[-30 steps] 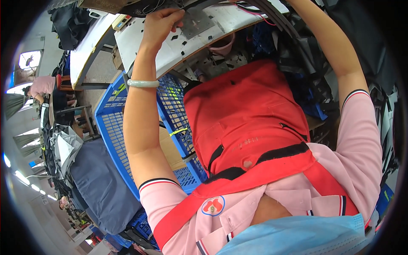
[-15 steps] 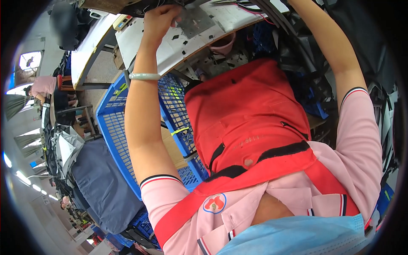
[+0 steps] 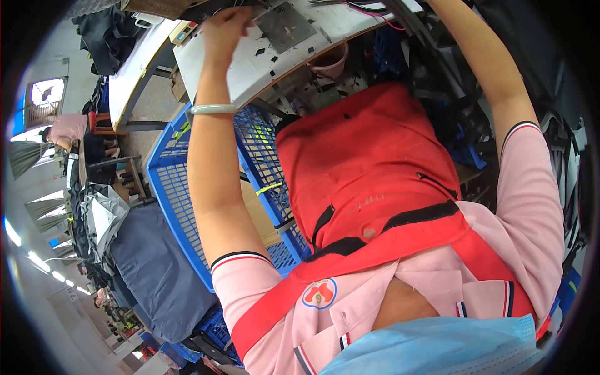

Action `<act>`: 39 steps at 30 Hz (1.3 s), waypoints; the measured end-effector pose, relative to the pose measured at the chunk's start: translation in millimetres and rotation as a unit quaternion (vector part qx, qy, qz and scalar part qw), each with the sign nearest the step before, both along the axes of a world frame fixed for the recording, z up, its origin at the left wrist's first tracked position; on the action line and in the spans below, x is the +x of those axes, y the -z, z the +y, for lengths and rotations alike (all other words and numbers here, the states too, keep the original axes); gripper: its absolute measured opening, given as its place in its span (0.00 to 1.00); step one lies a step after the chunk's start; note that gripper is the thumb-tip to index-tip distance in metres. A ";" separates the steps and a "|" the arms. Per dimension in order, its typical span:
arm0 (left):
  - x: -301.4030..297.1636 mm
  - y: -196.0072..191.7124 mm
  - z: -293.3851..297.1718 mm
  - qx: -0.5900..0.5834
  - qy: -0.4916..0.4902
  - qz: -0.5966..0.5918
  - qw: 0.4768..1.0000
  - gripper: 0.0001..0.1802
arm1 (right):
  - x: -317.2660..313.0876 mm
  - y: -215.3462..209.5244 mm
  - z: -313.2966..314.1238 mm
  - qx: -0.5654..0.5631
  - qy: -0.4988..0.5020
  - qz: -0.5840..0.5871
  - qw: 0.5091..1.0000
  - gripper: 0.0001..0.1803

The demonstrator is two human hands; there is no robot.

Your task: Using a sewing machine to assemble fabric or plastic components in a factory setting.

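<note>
My left hand [image 3: 226,30] is at the top edge, over the white tabletop [image 3: 225,78]. Its fingers are curled together and slightly blurred; what they hold, if anything, cannot be made out. Dark material [image 3: 209,9] lies just beyond the fingers, partly cut off by the frame. A grey square plate [image 3: 289,32] lies flat on the tabletop, to the right of this hand. Small black scraps [image 3: 260,52] are scattered around the plate. My right forearm [image 3: 475,44] reaches up past the top edge, so my right hand is out of sight.
A blue plastic crate [image 3: 172,187] stands beside my left arm. My red apron [image 3: 369,150] covers my lap. Under the table edge sits a pink basin [image 3: 330,62]. Dark cables [image 3: 400,15] run at the upper right. Another person [image 3: 67,130] is far left.
My left hand has shifted a little left, away from the grey plate, which now shows more fully. My right forearm is slightly further left. The whole view has tilted slightly.
</note>
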State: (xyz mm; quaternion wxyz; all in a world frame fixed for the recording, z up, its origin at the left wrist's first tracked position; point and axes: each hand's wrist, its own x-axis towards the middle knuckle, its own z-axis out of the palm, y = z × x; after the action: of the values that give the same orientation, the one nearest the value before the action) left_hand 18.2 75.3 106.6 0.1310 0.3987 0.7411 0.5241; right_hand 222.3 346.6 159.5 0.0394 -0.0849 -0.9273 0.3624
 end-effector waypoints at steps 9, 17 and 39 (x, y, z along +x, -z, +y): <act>10.6 43.8 -69.4 -0.078 -0.043 -0.074 0.993 0.15 | 85.1 16.6 -71.9 -0.064 0.005 -0.009 0.998 0.24; 28.5 91.9 -67.7 -0.098 -0.070 0.081 0.989 0.16 | 247.7 108.1 -70.0 -0.250 0.046 -0.182 0.950 0.46; 18.5 112.3 -69.5 -0.034 -0.091 0.086 0.992 0.14 | 468.5 290.3 -112.6 -0.208 0.229 -0.523 0.794 0.26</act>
State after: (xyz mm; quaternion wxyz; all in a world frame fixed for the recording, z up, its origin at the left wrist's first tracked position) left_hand 36.7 5.8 -5.7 0.0319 0.3681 0.8004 0.4721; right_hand 690.8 234.0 -130.8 -0.3878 -0.4778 -0.6624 0.4273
